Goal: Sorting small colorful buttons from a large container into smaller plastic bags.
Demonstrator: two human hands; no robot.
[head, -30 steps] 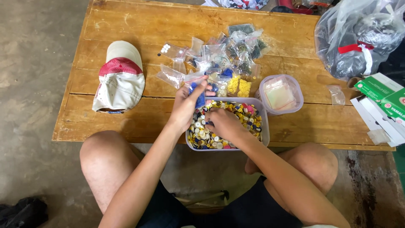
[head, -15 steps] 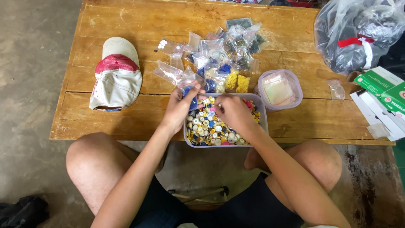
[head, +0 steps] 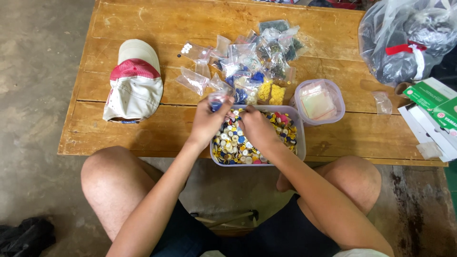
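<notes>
The left hand (head: 205,124) is pinching a small clear plastic bag (head: 218,99) shut between thumb and fingers, just above the near-left corner of the clear tub of buttons (head: 300,143). The bag looks almost weightless, thin and slippery, likely to crumple and slide, so the mouth edge seems the sensible place to be gripping it.

Far left on the rough plank table (head: 119,138), a soft cloth cap (head: 134,83) in cream and red is lying crown-up, well apart from the hands. Moving right, a heap of small glossy bags (head: 252,62) is sitting behind the tub, some holding blue pieces, two packed with yellow.

The right hand (head: 257,128) is hovering curled over the buttons, fingertips near the bag; I cannot tell whether it is holding a button. The buttons are small, hard, smooth discs in many colours, apt to skitter.

Beside the tub, a round lidded container (head: 339,97) is holding pale folded plastic. Further right are a knotted clear sack (head: 409,43) and green-and-white cardboard boxes (head: 435,107).
</notes>
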